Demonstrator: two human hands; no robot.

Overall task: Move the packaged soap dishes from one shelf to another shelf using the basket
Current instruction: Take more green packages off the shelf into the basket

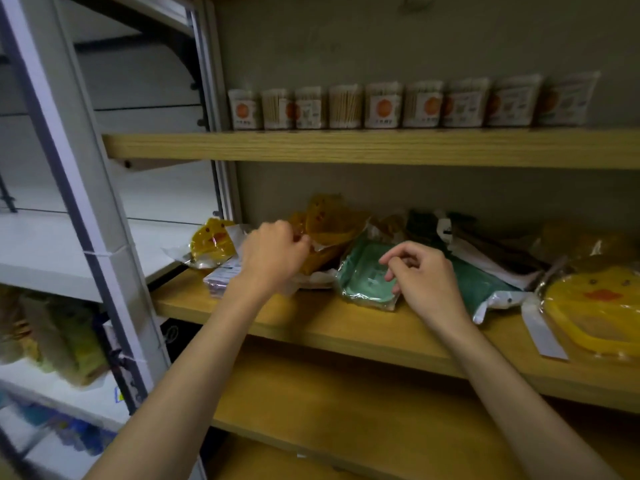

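Packaged soap dishes strewn along the middle wooden shelf (346, 327).
I see a green dish (367, 275) lying flat in clear wrap, yellow duck-faced ones at left (211, 242) and right (595, 303), and amber ones (329, 226) heaped behind.

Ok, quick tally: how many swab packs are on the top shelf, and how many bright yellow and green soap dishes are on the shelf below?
Cotton swab packs: 9
Bright yellow duck soap dishes: 2
Green soap dishes: 2
Total: 13
Amber soap dishes: piled up, too jumbled to count, so left out of the total.
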